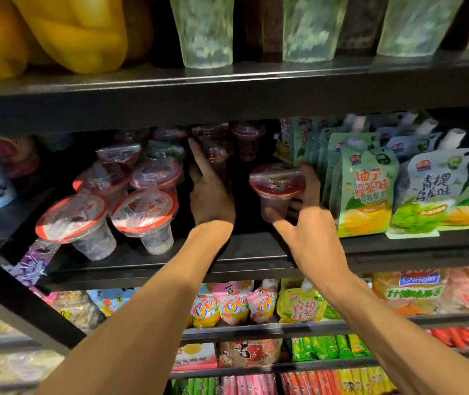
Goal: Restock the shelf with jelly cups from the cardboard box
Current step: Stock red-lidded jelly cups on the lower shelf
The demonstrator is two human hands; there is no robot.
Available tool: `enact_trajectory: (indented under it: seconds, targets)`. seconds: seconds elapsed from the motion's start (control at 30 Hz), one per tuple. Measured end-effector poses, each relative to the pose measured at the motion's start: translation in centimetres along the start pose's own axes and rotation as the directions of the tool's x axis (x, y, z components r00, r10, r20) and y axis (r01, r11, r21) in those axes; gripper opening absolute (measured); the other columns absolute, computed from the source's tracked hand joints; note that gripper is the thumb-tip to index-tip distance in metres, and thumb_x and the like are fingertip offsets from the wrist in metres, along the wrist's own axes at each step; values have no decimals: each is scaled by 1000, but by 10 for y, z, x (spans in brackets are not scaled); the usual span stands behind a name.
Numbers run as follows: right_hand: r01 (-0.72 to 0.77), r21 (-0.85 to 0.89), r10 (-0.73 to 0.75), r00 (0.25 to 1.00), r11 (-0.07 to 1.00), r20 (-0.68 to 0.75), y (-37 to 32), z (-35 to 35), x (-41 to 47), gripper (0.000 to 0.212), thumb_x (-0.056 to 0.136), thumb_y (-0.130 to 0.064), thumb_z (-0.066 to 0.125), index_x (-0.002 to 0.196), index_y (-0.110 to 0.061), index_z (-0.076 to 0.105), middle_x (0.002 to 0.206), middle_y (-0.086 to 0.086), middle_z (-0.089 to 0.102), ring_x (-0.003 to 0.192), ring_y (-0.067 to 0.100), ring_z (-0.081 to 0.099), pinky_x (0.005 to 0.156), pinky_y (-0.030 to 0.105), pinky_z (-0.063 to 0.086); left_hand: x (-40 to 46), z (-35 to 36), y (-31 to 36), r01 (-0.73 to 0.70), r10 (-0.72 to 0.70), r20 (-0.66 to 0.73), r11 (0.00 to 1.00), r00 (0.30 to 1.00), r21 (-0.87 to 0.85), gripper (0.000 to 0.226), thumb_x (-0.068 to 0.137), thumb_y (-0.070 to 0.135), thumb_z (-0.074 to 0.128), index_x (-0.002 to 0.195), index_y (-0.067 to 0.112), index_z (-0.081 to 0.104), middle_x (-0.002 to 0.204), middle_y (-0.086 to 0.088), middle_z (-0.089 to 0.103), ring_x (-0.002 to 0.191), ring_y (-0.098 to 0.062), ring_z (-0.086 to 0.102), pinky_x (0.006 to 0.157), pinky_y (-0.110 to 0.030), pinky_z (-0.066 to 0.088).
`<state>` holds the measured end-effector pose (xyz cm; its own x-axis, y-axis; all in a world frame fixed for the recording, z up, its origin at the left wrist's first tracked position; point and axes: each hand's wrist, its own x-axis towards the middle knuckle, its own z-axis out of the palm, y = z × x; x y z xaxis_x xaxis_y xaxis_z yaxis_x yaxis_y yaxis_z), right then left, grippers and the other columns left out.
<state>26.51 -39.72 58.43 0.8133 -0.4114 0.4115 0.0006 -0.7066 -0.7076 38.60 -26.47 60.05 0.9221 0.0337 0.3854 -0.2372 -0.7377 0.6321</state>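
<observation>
Both my arms reach into the middle black shelf (244, 252). My right hand (307, 218) grips a red-lidded jelly cup (276, 186) with dark red jelly, held upright just above the shelf board. My left hand (210, 192) is deeper in, fingers curled round another dark jelly cup (217, 158), index finger pointing up along its side. More dark cups (249, 138) stand behind it. Left of my hands, several red-rimmed jelly cups (145, 212) lean in stacked rows. The cardboard box is out of view.
Green and grey spouted drink pouches (364, 189) stand right next to my right hand. The upper shelf carries yellow bags (65, 32) and clear cups (202, 29). Lower shelves hold snack packets (233, 306). A black diagonal frame bar (14, 297) crosses the lower left.
</observation>
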Motion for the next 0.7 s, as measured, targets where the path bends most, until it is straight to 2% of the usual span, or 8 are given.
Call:
enact_trajectory:
  seconds: [0.1, 0.17, 0.23, 0.3, 0.43, 0.53, 0.63, 0.7]
  targets:
    - [1, 5, -1, 1000, 1000, -9, -2, -1, -1, 98, 95, -49, 69, 160, -41, -4, 105, 8, 78, 93, 29, 75, 81, 45, 61, -19, -8, -1, -41, 45, 120, 999, 992, -30, 103, 97, 22, 67, 163, 33, -11, 165, -17, 23, 124, -42, 58, 98, -52, 52]
    - [-4, 2, 4, 1000, 1000, -10, -2, 0, 0, 98, 95, -46, 70, 159, -42, -3, 107, 9, 77, 94, 29, 75, 81, 43, 60, -34, -19, -8, -94, 88, 184, 995, 979, 27, 86, 98, 30, 66, 163, 32, 9, 159, -13, 31, 133, -40, 50, 101, -52, 50]
    - [0, 3, 0, 1000, 1000, -11, -1, 1, 0, 97, 94, -45, 71, 158, -44, -2, 109, 11, 77, 95, 31, 74, 83, 46, 61, -53, -33, -19, -225, 198, 204, 967, 959, 117, 68, 99, 39, 62, 158, 27, 30, 151, -10, 41, 135, -35, 44, 100, -48, 48]
    - [-6, 14, 6, 1000, 1000, -4, 0, 2, 2, 97, 94, -45, 72, 156, -46, -1, 109, 9, 77, 97, 29, 75, 84, 47, 61, -68, -43, -29, -320, 271, 232, 924, 934, 209, 59, 101, 46, 55, 153, 24, 40, 151, -7, 43, 138, -33, 40, 105, -44, 45]
    - [-18, 80, 17, 1000, 997, 11, -2, 0, 0, 96, 94, -37, 76, 159, -40, 5, 107, 3, 77, 93, 21, 75, 82, 39, 61, -77, -45, -33, -297, 246, 214, 922, 945, 250, 51, 100, 51, 51, 142, 22, 55, 143, -5, 54, 133, -32, 45, 99, -42, 47]
    - [-49, 108, 46, 999, 993, 26, -8, 2, 6, 95, 94, -27, 77, 161, -33, 10, 118, 2, 73, 100, 20, 71, 82, 30, 51, -78, -42, -31, -277, 236, 182, 928, 955, 249, 49, 98, 52, 54, 136, 21, 62, 138, -4, 59, 129, -31, 48, 94, -41, 48]
    - [-180, 61, 176, 982, 982, 76, -15, 14, 33, 96, 94, -23, 76, 163, -31, 10, 133, 14, 67, 116, 34, 67, 91, 39, 51, -79, -41, -31, -276, 242, 162, 929, 957, 245, 49, 97, 52, 56, 133, 21, 64, 136, -4, 60, 130, -30, 49, 93, -41, 49]
    - [-206, 12, 204, 974, 978, 94, -20, 22, 50, 95, 94, -23, 75, 164, -30, 10, 137, 18, 63, 120, 40, 64, 97, 44, 51, -79, -41, -32, -269, 235, 161, 932, 959, 244, 49, 97, 52, 57, 134, 20, 63, 135, -4, 60, 130, -29, 49, 93, -41, 49]
